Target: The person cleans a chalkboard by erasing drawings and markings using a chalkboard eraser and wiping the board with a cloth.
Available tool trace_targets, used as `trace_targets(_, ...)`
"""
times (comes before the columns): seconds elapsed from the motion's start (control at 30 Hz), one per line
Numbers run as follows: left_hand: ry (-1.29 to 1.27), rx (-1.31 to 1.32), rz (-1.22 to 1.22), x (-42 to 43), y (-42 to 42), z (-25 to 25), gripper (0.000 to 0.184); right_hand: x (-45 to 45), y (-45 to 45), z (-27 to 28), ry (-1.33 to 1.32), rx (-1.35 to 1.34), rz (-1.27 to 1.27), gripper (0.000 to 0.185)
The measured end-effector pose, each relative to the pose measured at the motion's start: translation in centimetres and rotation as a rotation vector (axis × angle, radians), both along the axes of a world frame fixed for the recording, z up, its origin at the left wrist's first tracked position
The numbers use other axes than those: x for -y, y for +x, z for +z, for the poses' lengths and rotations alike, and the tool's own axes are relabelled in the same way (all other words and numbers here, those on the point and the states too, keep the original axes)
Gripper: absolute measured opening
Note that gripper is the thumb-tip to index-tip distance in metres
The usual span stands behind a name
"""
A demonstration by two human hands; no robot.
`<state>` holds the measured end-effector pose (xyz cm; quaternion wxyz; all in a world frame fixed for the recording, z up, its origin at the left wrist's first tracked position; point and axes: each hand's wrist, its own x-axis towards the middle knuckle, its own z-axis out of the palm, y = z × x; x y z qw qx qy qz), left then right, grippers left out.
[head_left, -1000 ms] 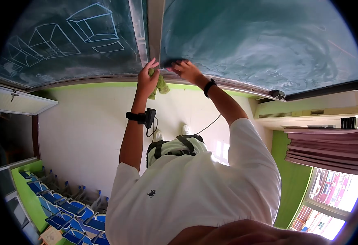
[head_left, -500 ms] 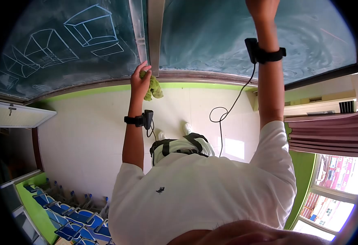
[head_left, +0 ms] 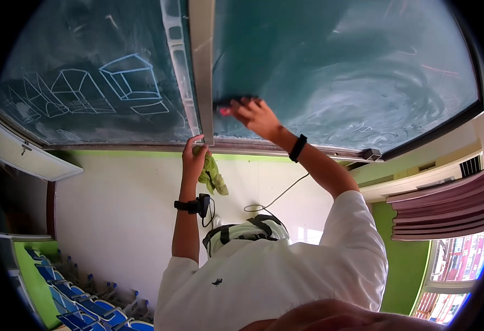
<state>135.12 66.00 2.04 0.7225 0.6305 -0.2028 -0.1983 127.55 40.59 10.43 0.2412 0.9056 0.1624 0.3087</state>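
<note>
My left hand [head_left: 193,160] is closed on a green cloth [head_left: 213,175], which hangs down beside the ledge under the chalkboard. Its fingers are near the lower end of the metal frame post [head_left: 202,77]. My right hand [head_left: 257,117] is wrapped round a dark eraser with a pinkish-red part [head_left: 224,111], held against the right chalkboard panel [head_left: 286,49] just right of the post. Pale chalk smears cover much of that panel. Blue and white box drawings [head_left: 130,77] stand on the left panel.
Below the boards runs a ledge [head_left: 264,147]. A cable [head_left: 269,205] hangs near my waist. Blue chairs [head_left: 82,300] stand at the lower left, near an open white door panel [head_left: 29,149]. A pink curtain [head_left: 440,207] and a window [head_left: 457,265] are on the right.
My right hand has come down from high on the right panel to beside the post. The view has shifted, so the boards fill more of it. The left hand still holds the cloth.
</note>
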Motion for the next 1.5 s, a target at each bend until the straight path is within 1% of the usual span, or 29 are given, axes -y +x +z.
trace_targets(0.07, -0.035, -0.021, 0.073, 0.7, -0.3, 0.9, 0.032, 1.7, -0.8, -1.4, -0.001, -0.071, 0.065, 0.054)
trace_targets(0.1, -0.025, 0.008, 0.111, 0.9, 0.1, 1.0, 0.033, 2.1, -1.3, -1.0, 0.059, -0.015, 0.078, 0.053)
trace_targets(0.13, -0.047, -0.023, 0.144, 1.4, 0.3, 1.2, 0.032, 2.8, -1.3, 0.3, 0.1, 0.055, 0.102, 0.051)
trace_targets(0.17, -0.041, 0.026, 0.185, 1.9, 1.2, 0.2, 0.03, 3.5, -1.9, 2.3, 0.131, 0.066, 0.08, 0.051)
trace_targets(0.2, -0.018, 0.052, 0.186, 2.0, 1.0, 1.3, 0.029, 4.3, -2.4, 4.9, 0.14, 0.153, 0.089, 0.05)
trace_targets(0.27, -0.003, 0.07, 0.188, 2.7, 0.5, 3.0, 0.029, 6.3, -4.4, 11.2, 0.146, 0.327, 0.013, 0.052)
trace_targets(0.33, 0.005, 0.108, 0.236, 3.6, 0.2, 3.3, 0.027, 9.6, -6.2, 17.2, 0.279, 0.533, -0.037, 0.057)
trace_targets(0.37, -0.009, 0.074, 0.251, 4.2, -1.2, 4.6, 0.025, 11.0, -8.2, 20.9, 0.358, 0.648, -0.034, 0.058)
trace_targets(0.4, -0.008, 0.082, 0.239, 4.3, -1.9, 4.4, 0.025, 12.5, -10.1, 24.0, 0.433, 0.763, -0.034, 0.06)
trace_targets(0.5, -0.103, 0.105, 0.293, 6.5, -2.8, 3.3, 0.027, 20.0, -15.4, 29.3, 0.425, 0.991, -0.096, 0.055)
trace_targets(0.6, -0.108, 0.052, 0.352, 6.5, -3.5, 2.5, 0.032, 26.5, -20.4, 30.7, 0.389, 1.106, -0.162, 0.051)
trace_targets(0.67, -0.159, 0.118, 0.438, 6.8, -2.7, 3.0, 0.042, 29.7, -23.3, 31.0, 0.362, 1.167, -0.261, 0.05)
trace_targets(0.7, -0.146, 0.114, 0.438, 6.8, -2.2, 3.9, 0.042, 30.5, -23.8, 31.0, 0.372, 1.159, -0.269, 0.05)
trace_targets(0.77, -0.168, 0.373, 0.483, 7.1, -1.9, 6.0, 0.054, 31.1, -24.5, 30.9, 0.515, 1.246, -0.247, 0.049)
trace_targets(0.8, -0.166, 0.363, 0.485, 7.6, -1.9, 7.4, 0.054, 30.1, -23.7, 31.3, 0.514, 1.235, -0.247, 0.049)
trace_targets(0.87, -0.124, 0.434, 0.505, 8.1, -2.2, 10.3, 0.065, 25.8, -19.8, 32.1, 0.661, 1.251, -0.131, 0.045)
trace_targets(0.93, -0.095, 0.474, 0.512, 8.7, -1.5, 11.4, 0.069, 20.4, -14.8, 32.8, 0.468, 1.162, -0.046, 0.044)
trace_targets(1.0, -0.073, 0.517, 0.502, 9.0, -0.2, 12.4, 0.072, 14.8, -10.6, 32.2, 0.387, 0.942, 0.019, 0.048)
trace_targets(1.03, -0.084, 0.488, 0.471, 8.9, 0.6, 12.1, 0.074, 12.5, -8.9, 31.4, 0.301, 0.846, 0.028, 0.046)
trace_targets(1.1, -0.104, 0.454, 0.435, 9.1, 0.7, 11.8, 0.075, 10.8, -7.6, 31.0, 0.23, 0.721, 0.032, 0.044)
trace_targets(1.13, -0.062, 0.457, 0.448, 9.0, 0.7, 12.1, 0.076, 10.7, -7.7, 31.4, 0.219, 0.678, 0.018, 0.043)
trace_targets(1.2, -0.018, 0.463, 0.466, 8.3, 1.3, 12.2, 0.077, 13.5, -10.1, 33.6, 0.145, 0.806, 0.015, 0.041)
trace_targets(1.27, -0.089, 0.472, 0.461, 7.7, 1.7, 11.2, 0.078, 18.6, -13.4, 36.2, 0.197, 0.982, -0.041, 0.038)
trace_targets(1.3, -0.094, 0.46, 0.464, 7.1, 1.7, 10.7, 0.078, 21.1, -15.5, 37.5, 0.265, 1.069, -0.124, 0.039)
trace_targets(1.33, -0.109, 0.425, 0.45, 6.6, 1.6, 10.2, 0.077, 24.1, -17.8, 38.8, 0.226, 1.153, -0.221, 0.041)
trace_targets(1.37, -0.118, 0.394, 0.431, 6.1, 1.5, 9.8, 0.077, 26.7, -19.8, 39.4, 0.278, 1.198, -0.274, 0.042)
trace_targets(1.4, -0.116, 0.391, 0.425, 5.9, 1.2, 9.9, 0.077, 27.0, -20.8, 39.5, 0.336, 1.245, -0.335, 0.043)
trace_targets(1.43, -0.074, 0.399, 0.441, 5.8, 0.7, 10.1, 0.077, 27.2, -20.6, 38.8, 0.335, 1.245, -0.346, 0.043)
trace_targets(1.5, -0.031, 0.413, 0.439, 5.6, 0.8, 9.8, 0.078, 26.9, -19.5, 37.4, 0.333, 1.342, -0.323, 0.042)
